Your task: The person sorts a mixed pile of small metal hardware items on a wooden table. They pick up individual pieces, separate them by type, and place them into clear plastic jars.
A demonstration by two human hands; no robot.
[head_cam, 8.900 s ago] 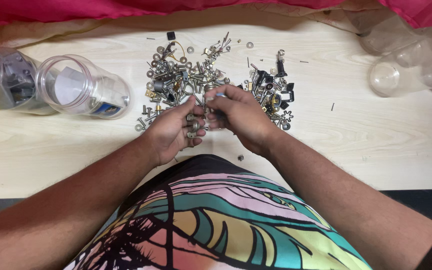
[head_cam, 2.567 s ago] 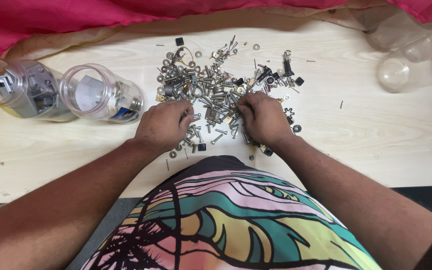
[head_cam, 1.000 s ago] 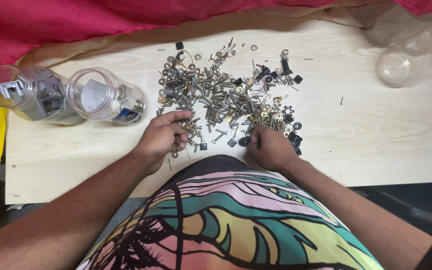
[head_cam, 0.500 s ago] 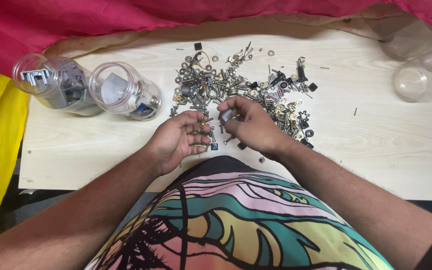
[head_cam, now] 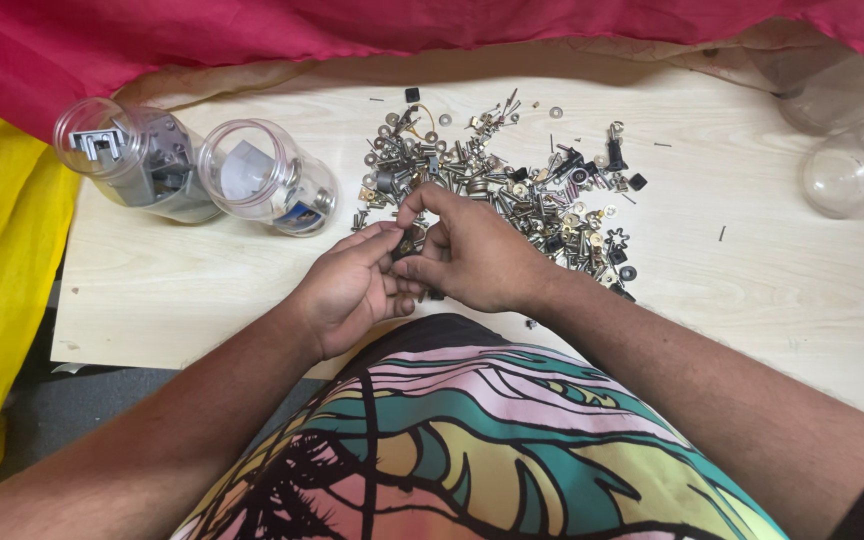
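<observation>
Two clear jars [head_cam: 202, 170] w/ parts lie at tabletop's left edge; both hands, left [head_cam: 347, 290] & right [head_cam: 477, 255], have grip clamped on one small metal piece [head_cam: 409, 243] by hardware pile [head_cam: 502, 190].

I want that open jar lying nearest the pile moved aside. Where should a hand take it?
Probably round the clear jar's wide body, coming from above. It lies on its side, mouth facing the person, beside the second jar, so its upper flank is free. The left hand is nearest.
</observation>
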